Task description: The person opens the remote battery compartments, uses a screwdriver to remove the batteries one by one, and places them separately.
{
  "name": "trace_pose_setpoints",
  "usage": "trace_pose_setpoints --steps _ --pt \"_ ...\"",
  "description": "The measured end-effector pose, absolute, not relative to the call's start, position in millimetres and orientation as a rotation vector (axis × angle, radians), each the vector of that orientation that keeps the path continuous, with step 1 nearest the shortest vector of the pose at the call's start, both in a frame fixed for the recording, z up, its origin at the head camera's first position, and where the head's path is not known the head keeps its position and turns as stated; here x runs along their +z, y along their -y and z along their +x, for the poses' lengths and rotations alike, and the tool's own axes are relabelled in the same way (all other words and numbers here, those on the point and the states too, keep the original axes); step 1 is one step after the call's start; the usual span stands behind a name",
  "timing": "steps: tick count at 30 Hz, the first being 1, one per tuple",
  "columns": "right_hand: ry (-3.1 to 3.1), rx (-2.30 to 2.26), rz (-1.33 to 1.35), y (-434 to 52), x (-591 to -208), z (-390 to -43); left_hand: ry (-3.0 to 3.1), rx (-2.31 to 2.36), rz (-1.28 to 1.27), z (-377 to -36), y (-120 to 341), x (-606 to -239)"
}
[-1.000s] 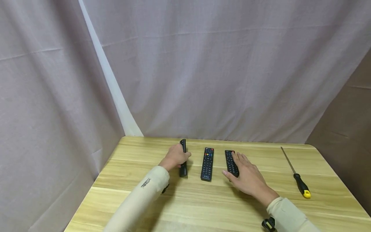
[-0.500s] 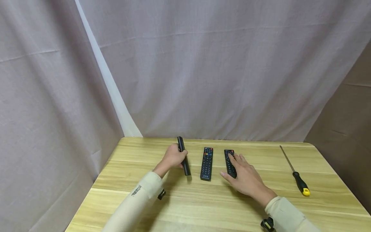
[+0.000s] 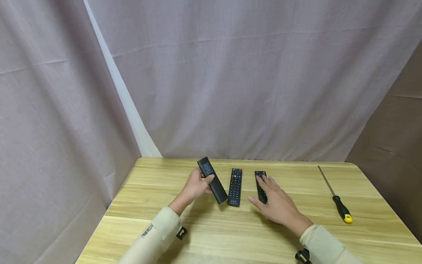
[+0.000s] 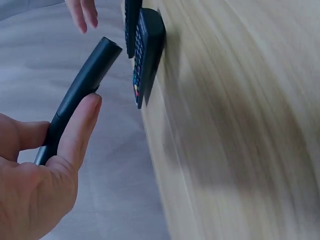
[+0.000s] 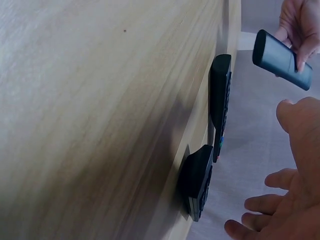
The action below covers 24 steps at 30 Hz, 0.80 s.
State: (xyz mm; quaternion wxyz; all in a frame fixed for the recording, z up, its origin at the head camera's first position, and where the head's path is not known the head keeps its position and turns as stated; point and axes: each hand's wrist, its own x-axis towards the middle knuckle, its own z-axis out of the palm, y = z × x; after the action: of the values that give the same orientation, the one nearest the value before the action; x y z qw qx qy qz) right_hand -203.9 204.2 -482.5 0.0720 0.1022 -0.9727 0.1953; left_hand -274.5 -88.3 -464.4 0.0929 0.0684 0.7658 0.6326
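Observation:
My left hand (image 3: 193, 187) pinches a black remote control (image 3: 216, 187) between thumb and fingers, raised off the table. Its back side, with a printed label, faces up, and it slants with the near end to the right. To its right a second remote control (image 3: 234, 189) lies buttons up on the table. My right hand (image 3: 280, 204) is over a third remote control (image 3: 262, 195) and partly hides it in the head view. From the right wrist view, its spread fingers (image 5: 267, 204) appear apart from that remote.
A screwdriver (image 3: 342, 209) with a black and yellow handle lies toward the right of the wooden table (image 3: 224, 238). Behind the table hangs a grey curtain (image 3: 230, 91), and more curtain covers both sides.
My left hand has lifted its remote and turned it from on edge to back side up, near end swinging right. The right hand has shifted slightly left.

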Motion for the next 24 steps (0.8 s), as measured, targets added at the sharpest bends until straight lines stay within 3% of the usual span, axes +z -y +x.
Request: trace_pose_setpoints --steps 24 --pt "2.762 0.719 0.388 -190.3 -485.4 -200.9 -2.074 2.074 0.277 -261.5 105.0 -461.4"
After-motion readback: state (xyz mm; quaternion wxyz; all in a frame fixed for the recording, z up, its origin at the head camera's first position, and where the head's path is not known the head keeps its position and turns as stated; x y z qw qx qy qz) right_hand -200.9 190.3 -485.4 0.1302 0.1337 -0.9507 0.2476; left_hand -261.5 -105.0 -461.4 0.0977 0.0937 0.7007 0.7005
